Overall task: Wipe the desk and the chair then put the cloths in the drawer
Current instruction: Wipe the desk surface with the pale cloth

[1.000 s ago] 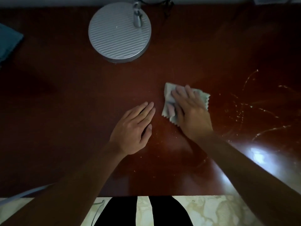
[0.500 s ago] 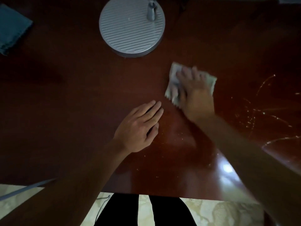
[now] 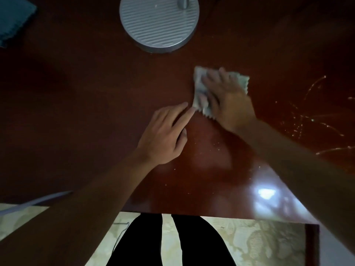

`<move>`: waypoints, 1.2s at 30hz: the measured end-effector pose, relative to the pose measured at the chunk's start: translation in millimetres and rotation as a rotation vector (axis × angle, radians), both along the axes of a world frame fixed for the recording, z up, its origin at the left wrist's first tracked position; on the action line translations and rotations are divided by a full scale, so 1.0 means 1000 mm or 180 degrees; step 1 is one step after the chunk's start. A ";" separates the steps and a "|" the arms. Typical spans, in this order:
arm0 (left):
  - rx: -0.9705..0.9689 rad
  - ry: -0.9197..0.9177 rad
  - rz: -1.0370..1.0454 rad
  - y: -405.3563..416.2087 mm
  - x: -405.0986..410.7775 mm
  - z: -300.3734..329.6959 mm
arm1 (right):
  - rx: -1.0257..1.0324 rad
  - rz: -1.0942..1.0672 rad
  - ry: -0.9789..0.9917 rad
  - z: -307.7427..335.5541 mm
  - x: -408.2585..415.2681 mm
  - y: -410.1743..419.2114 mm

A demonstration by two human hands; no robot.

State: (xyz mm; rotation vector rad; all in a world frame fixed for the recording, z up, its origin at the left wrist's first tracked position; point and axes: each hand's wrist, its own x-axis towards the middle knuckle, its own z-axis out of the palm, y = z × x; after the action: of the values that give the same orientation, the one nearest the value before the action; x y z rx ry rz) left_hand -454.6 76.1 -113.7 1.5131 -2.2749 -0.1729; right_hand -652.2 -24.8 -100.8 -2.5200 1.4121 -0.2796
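A pale cloth [image 3: 201, 89] is pressed flat on the worktop [image 3: 96, 102] under the relaxed right hand [image 3: 228, 100], left hand [image 3: 165, 135] flat and empty beside it; crumbs could be smeared, or the lamp base [image 3: 159, 22] ahead bumped.

Lamp base [image 3: 159, 22] blocks the desk [image 3: 86, 96] ahead; left side open

desk [image 3: 96, 112]: red-brown | cloth [image 3: 201, 87]: pale grey | lamp base [image 3: 159, 22]: ridged silver | second cloth [image 3: 13, 22]: teal

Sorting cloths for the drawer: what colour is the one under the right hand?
Pale grey-green cloth, seen in the head view.
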 end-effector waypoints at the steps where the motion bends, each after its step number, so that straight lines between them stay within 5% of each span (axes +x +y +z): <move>1: -0.0066 -0.0076 0.0153 0.001 0.001 0.001 | 0.0009 -0.0154 0.0054 0.000 0.003 -0.021; 4: -0.0170 -0.0216 0.0657 0.004 0.013 0.003 | 0.0043 -0.0368 0.0197 0.000 0.018 -0.045; 11: 0.0124 -0.0471 0.0761 0.033 0.072 0.003 | 0.0082 0.0696 -0.0231 -0.001 0.028 0.104; 20: 0.0319 -0.0487 0.0851 0.047 0.074 -0.006 | 0.0010 -0.0217 -0.0002 -0.010 0.052 -0.016; 27: 0.0283 -0.0413 0.0892 0.047 0.074 -0.008 | 0.0140 0.0665 -0.0354 0.001 0.051 0.115; 36: 0.0236 -0.0356 0.0897 0.047 0.073 -0.010 | 0.0162 0.0159 0.0057 -0.003 0.083 -0.021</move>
State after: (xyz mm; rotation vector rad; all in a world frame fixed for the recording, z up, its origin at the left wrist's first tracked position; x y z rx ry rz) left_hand -381.4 123.4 -124.0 1.9051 -2.1277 -0.0946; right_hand -569.2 -45.3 -103.6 -2.5185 1.3433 -0.2102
